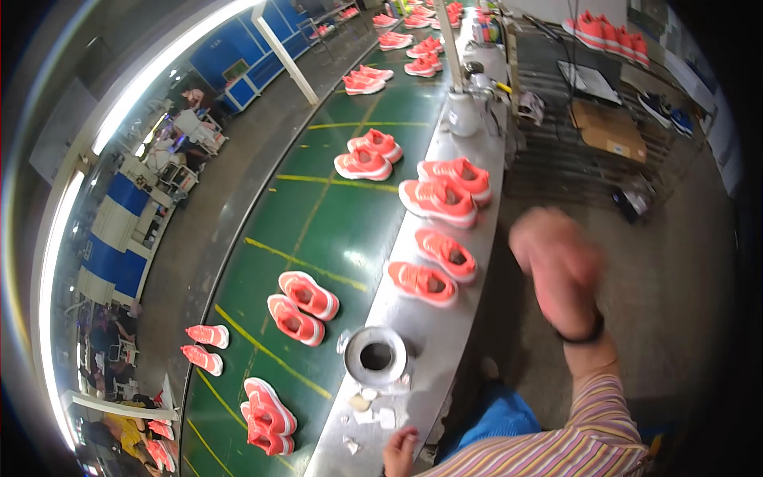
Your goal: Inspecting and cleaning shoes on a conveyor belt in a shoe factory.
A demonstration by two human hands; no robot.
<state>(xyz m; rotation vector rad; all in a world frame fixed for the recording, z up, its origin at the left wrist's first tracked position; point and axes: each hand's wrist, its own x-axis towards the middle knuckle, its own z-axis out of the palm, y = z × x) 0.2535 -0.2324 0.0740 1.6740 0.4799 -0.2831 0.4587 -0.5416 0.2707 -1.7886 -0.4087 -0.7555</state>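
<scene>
The right hand [556,266] is smeared by motion blur, so its fingers cannot be told apart, nor whether they are spread or closed. The left hand [400,451] is cut off by the lower edge of the picture; only its knuckles and the tops of its fingers show at the rim of the metal surface [445,318], and its grip cannot be told. The small pale scraps [372,407] beside it are too small to identify. The striped sleeve [572,445] runs out of the picture at the bottom. The far coral shoes [413,20] up the green conveyor belt [318,230] shrink to mere blobs. The people at the workstations [119,334] on the left are bent and squeezed by the lens rim, too small to make out.
</scene>
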